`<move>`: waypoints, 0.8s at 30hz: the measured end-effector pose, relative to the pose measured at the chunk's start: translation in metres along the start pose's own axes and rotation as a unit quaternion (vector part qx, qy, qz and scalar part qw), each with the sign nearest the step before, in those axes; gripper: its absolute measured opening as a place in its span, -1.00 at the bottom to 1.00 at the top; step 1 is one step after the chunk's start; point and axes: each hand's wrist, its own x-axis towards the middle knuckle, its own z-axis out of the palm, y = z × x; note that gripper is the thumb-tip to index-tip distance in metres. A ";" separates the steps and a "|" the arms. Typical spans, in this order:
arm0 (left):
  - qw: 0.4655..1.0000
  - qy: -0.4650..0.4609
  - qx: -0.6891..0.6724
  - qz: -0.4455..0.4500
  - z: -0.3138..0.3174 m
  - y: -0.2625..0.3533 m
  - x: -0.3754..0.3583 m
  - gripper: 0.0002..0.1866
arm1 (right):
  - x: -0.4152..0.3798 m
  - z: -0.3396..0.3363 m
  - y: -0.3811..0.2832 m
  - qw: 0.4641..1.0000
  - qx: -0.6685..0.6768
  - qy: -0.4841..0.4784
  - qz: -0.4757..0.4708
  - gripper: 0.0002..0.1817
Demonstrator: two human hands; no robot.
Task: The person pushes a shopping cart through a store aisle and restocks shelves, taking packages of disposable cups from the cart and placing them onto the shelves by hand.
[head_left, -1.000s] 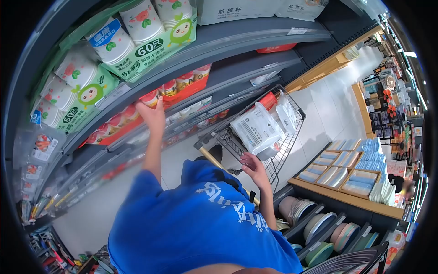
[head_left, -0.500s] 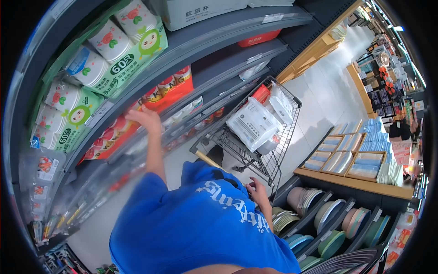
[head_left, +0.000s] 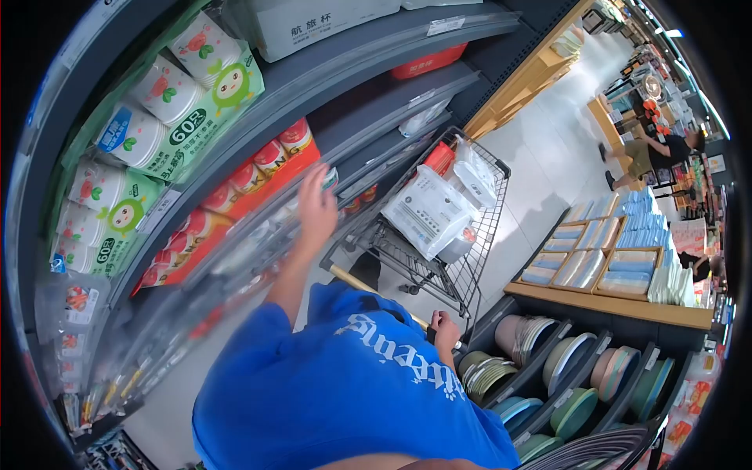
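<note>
cups in red packaging [head_left: 274,184] are ranged along a grey shelf [head_left: 337,141], beneath large green packs [head_left: 188,129] of printed paper cups. the left hand [head_left: 316,205], slightly blurred, is held up in front of the shelving, near the upper end of the red row; its fingers are extended and nothing is seen to be held. whether the shelf edge is touched by it cannot be told. well apart from it, the right hand [head_left: 445,333] is kept low beside the pale handle [head_left: 360,279] of a wire cart [head_left: 476,270], its fingers curled; whether the handle is gripped cannot be told. in the cart a white package [head_left: 429,211] is laid flat, with a red package [head_left: 440,159] and a whitish bag [head_left: 476,178] placed beyond it. bowls [head_left: 576,411] are stacked in dark racks on the right, and folded pale blue goods [head_left: 642,231] are displayed above them.
</note>
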 end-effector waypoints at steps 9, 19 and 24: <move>0.946 0.150 -0.150 -0.245 0.066 -0.031 0.113 -0.14 | 0.004 -0.003 -0.001 0.997 -0.012 -0.043 0.066 -0.67; 0.950 0.014 -0.209 -0.233 0.051 -0.021 0.046 -0.32 | 0.003 -0.001 -0.005 0.997 -0.013 -0.020 0.079 -0.69; 0.941 -0.324 0.042 -0.090 0.072 -0.020 -0.082 -0.46 | -0.001 -0.003 -0.010 0.998 0.014 0.008 0.060 -0.73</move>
